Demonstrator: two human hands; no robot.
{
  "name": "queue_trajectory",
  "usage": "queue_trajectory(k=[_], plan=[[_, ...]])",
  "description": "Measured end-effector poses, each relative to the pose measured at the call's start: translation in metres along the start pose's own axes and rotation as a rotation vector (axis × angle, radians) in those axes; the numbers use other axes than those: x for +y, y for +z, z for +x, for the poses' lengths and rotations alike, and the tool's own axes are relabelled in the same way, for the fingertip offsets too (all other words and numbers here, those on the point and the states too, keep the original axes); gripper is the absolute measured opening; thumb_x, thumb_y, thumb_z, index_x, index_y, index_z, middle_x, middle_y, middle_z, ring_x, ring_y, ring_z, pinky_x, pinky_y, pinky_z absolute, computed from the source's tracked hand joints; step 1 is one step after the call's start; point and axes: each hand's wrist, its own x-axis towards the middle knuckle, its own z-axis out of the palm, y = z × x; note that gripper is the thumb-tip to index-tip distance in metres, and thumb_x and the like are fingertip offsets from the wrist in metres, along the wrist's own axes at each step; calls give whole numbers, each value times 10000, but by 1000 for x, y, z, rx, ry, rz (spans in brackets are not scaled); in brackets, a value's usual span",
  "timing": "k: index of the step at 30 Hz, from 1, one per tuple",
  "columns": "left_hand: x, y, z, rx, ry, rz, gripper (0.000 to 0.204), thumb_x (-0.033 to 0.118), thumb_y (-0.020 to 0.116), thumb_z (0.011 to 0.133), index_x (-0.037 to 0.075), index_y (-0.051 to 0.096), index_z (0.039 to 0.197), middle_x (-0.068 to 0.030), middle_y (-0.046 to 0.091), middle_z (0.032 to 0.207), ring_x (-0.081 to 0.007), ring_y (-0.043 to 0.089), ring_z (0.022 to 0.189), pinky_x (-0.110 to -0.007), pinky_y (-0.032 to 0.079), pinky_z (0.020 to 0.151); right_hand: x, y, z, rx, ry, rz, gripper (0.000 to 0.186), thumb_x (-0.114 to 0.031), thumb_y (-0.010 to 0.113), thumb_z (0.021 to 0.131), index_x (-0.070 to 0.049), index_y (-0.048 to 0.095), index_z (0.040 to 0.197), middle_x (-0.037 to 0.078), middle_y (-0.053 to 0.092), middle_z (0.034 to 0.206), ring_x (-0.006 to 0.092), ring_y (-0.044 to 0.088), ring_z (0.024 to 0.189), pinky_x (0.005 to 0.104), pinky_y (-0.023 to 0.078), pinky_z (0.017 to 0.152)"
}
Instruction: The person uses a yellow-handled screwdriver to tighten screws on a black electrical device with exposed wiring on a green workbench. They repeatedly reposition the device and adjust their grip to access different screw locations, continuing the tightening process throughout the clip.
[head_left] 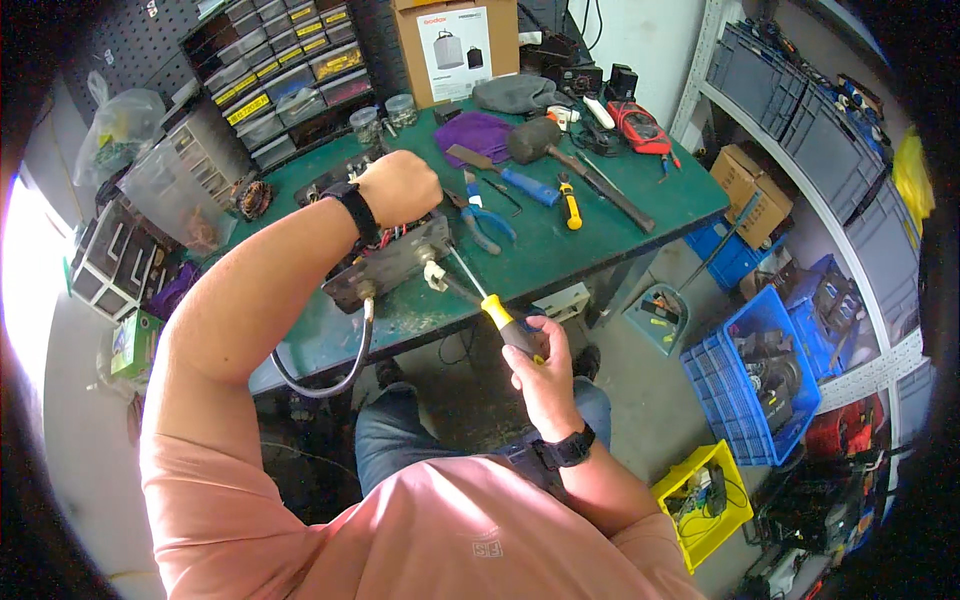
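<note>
My right hand (543,372) holds a screwdriver (495,310) by its yellow-and-black handle. Its shaft points up and left, and the tip meets the right end of a dark metal panel (385,272) on an electrical unit at the table's near edge. A thick black cable (363,345) with a metal end fitting hangs in a loop from that panel. A second fitting with a whitish piece (434,275) sits near the screwdriver. Over the unit, my left hand (400,188) is closed, knuckles up; whatever its fingers hold is hidden. Red wires show beneath the left wrist.
On the green table (540,245) lie pliers (483,222), a blue-handled scraper (520,182), a mallet (580,165), a small yellow screwdriver (569,203), a purple cloth (472,136) and a red multimeter (640,128). Blue crates (740,385) and a yellow bin (715,540) stand at right.
</note>
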Motion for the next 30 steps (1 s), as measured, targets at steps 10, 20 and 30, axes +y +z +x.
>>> queue_trajectory(k=[10,20,30], plan=[[-2,6,-1,28,9,-32,123,145,600,755,104,678,670,-94,675,711,-276,685,722,-399,554,634,-11,-14,13,-96,376,106,368,-418,465,985,-74,525,1099,42,525,608,82,414,425,221,284,360],[-1,0,0,2,10,-7,128,141,601,756,105,675,658,-91,680,717,-276,686,726,-394,552,637,-11,-6,4,-117,316,249,316,-325,589,959,-50,527,1103,37,569,753,66,485,492,201,376,389],[-2,-1,-1,24,10,0,112,134,615,742,101,678,655,-87,685,726,-272,687,723,-389,550,637,1,-5,4,-63,67,28,302,-105,691,866,-60,552,1131,5,558,820,52,479,544,204,397,424]])
